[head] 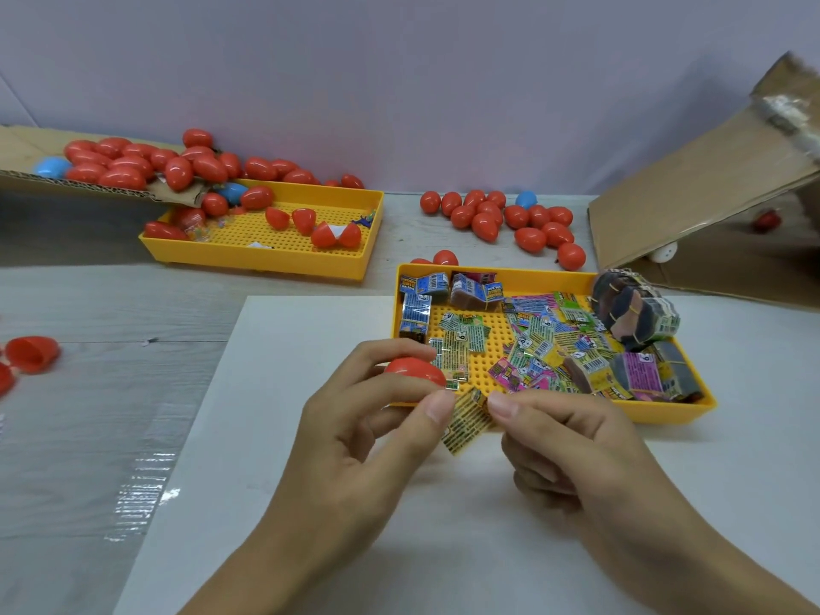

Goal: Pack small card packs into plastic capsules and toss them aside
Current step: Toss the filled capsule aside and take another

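Pale lilac wall backs a grey worktop (88, 428), with a white board (275, 437) laid over its near middle. At far left two open red capsule halves (31, 352) lie on the worktop close to its left edge. Behind them a flat cardboard sheet (17, 148) carries a heap of closed red capsules (128, 164) with a blue one among them; the heap spills down into the left yellow tray (284, 264), which holds a few more red capsules and separate halves on its perforated floor. Bare worktop runs between this tray and the board.

Over the board's middle, the left hand (355, 441) holds a red capsule (415, 375), its fingers curled round it, just at the near left corner of the right yellow tray (656, 412). The right hand (572, 446) pinches a small yellow card pack (466, 426) between thumb and forefinger; the pack hangs tilted between the two hands, just below the capsule.

That right tray holds loose card packs (546, 344) scattered flat, several stacked along its left wall, and banded bundles (634, 312) at its far right corner. Behind it a loose cluster of red capsules (501, 219) with one blue lies on the worktop. At right a tipped cardboard box (692, 184) opens toward the tray, near its far corner
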A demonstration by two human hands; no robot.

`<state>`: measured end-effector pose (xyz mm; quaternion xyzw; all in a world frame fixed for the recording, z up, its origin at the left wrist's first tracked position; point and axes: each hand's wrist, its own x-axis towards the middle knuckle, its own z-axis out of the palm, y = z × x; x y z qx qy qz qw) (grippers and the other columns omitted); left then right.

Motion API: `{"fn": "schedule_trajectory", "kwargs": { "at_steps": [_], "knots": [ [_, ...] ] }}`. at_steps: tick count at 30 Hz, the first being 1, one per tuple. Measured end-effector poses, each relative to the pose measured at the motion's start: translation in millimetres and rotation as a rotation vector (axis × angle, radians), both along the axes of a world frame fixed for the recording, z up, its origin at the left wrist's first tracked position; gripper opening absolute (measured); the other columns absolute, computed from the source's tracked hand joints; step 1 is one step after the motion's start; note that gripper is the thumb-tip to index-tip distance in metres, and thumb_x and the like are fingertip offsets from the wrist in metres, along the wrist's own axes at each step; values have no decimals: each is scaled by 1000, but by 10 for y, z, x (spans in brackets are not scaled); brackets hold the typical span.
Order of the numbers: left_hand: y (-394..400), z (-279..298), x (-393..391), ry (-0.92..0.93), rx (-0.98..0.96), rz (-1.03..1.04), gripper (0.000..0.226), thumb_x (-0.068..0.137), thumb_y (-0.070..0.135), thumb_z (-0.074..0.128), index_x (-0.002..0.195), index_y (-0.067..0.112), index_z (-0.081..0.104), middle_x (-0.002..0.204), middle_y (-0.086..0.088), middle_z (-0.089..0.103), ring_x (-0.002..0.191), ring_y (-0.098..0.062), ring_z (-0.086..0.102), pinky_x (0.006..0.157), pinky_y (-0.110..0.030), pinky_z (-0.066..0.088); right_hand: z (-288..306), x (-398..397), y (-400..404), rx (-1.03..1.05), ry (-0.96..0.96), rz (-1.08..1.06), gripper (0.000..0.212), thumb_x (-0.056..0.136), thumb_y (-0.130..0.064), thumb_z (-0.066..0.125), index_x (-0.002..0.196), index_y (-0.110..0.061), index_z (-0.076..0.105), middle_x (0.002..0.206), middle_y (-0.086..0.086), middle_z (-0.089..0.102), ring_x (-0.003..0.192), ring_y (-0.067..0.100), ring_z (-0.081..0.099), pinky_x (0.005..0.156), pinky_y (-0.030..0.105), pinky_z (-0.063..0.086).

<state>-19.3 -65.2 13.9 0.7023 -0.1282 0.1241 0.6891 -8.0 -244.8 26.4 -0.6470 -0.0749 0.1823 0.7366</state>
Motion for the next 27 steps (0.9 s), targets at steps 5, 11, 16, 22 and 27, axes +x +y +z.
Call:
{"fn": "schedule_trajectory", "kwargs": {
  "at_steps": [5, 11, 16, 22, 27],
  "knots": [
    [-8, -25, 13, -4, -16, -11, 20, 81, 25, 67, 83, 9, 78, 113, -1, 64, 111, -23, 64, 76, -22, 57, 7, -6, 14, -9, -29, -9, 41, 77, -48, 66, 48, -21, 55, 52, -1, 22, 44, 12, 16, 41, 18, 21],
    [-7, -34, 20, 39, -165, -5, 21, 75, 23, 72, 77, 2, 76, 110, -6, 67, 109, -26, 65, 76, -22, 54, -2, -13, -36, 90, -32, 33, 55, 70, -60, 74, 92, -10, 78, 55, -2, 27, 45, 10, 20, 43, 19, 20],
    [-35, -23, 2, 37, -205, -28, 11, 71, 21, 74, 73, 10, 76, 110, -9, 68, 110, -30, 65, 79, -26, 55, -11, -21, -41, 65, -161, 19, 41, 72, -45, 78, 103, -18, 78, 53, -8, 35, 45, 9, 27, 43, 19, 26],
    [-49, -38, -8, 17, -226, -10, 10, 72, 18, 73, 73, 8, 74, 109, -11, 67, 108, -27, 66, 79, -24, 55, -10, -15, -36, 86, -111, -7, 60, 70, -66, 73, 105, -18, 77, 59, 3, 23, 46, 9, 20, 44, 21, 19],
    [-44, -58, 8, 1, -220, 54, 9, 71, 19, 74, 74, 10, 75, 110, -11, 67, 106, -31, 66, 78, -23, 55, -13, -20, -32, 53, -162, -54, 54, 66, -64, 77, 88, -15, 79, 50, -7, 30, 43, 8, 24, 43, 19, 24]
  ]
}}
